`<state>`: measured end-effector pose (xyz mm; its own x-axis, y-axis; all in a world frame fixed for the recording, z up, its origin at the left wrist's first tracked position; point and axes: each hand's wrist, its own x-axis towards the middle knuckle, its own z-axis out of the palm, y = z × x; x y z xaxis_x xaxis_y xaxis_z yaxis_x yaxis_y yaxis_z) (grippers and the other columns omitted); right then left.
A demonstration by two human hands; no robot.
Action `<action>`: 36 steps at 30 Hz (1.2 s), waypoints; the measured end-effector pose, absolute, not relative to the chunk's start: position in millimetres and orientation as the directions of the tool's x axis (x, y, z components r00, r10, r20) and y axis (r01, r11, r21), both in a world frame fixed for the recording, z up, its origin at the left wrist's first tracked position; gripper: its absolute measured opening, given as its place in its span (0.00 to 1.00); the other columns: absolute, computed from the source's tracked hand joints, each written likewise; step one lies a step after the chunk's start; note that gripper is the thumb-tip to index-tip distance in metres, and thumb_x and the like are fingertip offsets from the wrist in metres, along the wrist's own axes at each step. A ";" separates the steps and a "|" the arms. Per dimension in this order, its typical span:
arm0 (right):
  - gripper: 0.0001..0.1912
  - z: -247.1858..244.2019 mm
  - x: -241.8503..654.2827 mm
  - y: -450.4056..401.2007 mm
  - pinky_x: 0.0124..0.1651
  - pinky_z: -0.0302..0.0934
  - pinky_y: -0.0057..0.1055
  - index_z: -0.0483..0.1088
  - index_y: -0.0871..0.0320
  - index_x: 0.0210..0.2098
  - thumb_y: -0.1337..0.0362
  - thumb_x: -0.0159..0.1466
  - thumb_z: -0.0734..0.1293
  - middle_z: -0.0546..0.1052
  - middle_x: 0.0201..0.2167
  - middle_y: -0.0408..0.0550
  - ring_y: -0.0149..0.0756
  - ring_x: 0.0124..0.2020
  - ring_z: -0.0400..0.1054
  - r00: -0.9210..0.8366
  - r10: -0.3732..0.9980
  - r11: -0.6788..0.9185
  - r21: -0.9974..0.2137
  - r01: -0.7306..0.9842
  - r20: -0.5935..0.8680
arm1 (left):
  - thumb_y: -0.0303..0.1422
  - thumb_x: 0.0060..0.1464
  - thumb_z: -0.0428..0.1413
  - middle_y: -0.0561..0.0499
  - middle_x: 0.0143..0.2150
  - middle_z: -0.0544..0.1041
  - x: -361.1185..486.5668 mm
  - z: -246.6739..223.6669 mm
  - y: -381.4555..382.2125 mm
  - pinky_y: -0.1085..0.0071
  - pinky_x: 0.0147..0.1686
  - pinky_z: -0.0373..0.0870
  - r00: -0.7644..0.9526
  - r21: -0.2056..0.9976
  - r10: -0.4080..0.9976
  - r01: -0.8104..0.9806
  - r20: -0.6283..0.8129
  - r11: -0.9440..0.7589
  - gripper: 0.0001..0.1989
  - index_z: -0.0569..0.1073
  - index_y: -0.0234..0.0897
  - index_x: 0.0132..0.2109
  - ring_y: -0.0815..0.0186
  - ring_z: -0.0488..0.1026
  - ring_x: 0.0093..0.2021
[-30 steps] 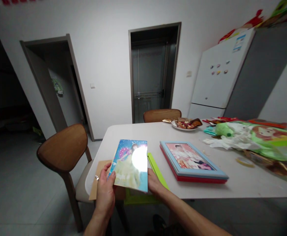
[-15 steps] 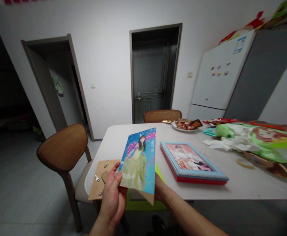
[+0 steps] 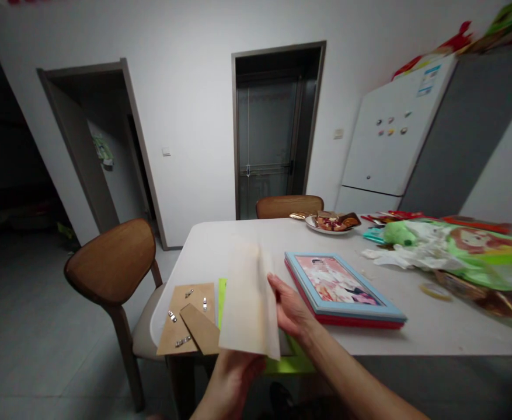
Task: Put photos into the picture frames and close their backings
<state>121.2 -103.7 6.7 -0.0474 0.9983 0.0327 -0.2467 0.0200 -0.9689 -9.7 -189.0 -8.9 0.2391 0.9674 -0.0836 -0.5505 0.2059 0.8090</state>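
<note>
A picture sheet (image 3: 247, 309) is upright in front of me, its pale, blank side towards me and slightly blurred. My left hand (image 3: 238, 373) grips it from below, with the fingers partly hidden behind it. At the right edge, my right hand (image 3: 288, 306) is closed on it, where a second layer or fold shows. Behind and below the sheet, parts of a lime-green frame (image 3: 293, 361) show at the table edge. To the left lies a brown backing board (image 3: 174, 338) with metal clips and a stand flap (image 3: 201, 328).
A blue picture frame (image 3: 338, 309) lies on a red one at right. On the white table (image 3: 220, 239) are a plate of food (image 3: 332, 224), a tape roll (image 3: 435, 291) and a green bag (image 3: 479, 262). Wooden chairs stand left (image 3: 115, 262) and behind (image 3: 288, 207).
The picture sheet has turned over, from its printed princess side to its pale side. My left hand has moved down and right beneath it; my right hand now shows at its right edge.
</note>
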 end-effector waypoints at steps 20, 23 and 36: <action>0.20 -34.5 136.8 -68.1 0.30 0.61 0.25 0.64 0.65 0.42 0.70 0.48 0.57 0.74 0.38 0.53 0.35 0.33 0.69 0.077 0.997 -0.002 -0.946 0.323 0.024 | 0.27 0.39 0.57 0.43 0.51 0.67 -39.8 -51.3 -174.6 0.50 0.55 0.44 0.198 0.800 0.913 0.440 0.357 -0.408 0.23 0.69 0.41 0.46 0.52 0.61 0.53; 0.21 -33.8 135.8 -66.3 0.32 0.60 0.25 0.63 0.65 0.44 0.69 0.50 0.57 0.73 0.39 0.53 0.34 0.34 0.68 0.098 0.992 0.030 -0.904 0.427 0.079 | 0.28 0.39 0.58 0.42 0.51 0.68 -42.1 -51.5 -173.5 0.48 0.54 0.45 0.238 0.771 0.898 0.459 0.371 -0.441 0.22 0.69 0.41 0.45 0.51 0.61 0.52; 0.20 -26.9 126.3 -75.2 0.45 0.50 0.31 0.63 0.66 0.44 0.63 0.54 0.58 0.68 0.41 0.59 0.41 0.43 0.61 -0.015 0.973 0.097 -0.354 0.930 0.230 | 0.25 0.41 0.54 0.39 0.55 0.61 -35.8 -34.3 -179.0 0.50 0.55 0.48 0.456 0.386 0.865 0.774 0.209 -0.501 0.23 0.63 0.32 0.48 0.58 0.56 0.56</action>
<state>126.3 -75.2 -26.9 -0.0145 0.9732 0.2295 0.9301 0.0974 -0.3541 -35.8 -179.0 -34.3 0.4556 0.8652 0.2093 0.7743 -0.5012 0.3863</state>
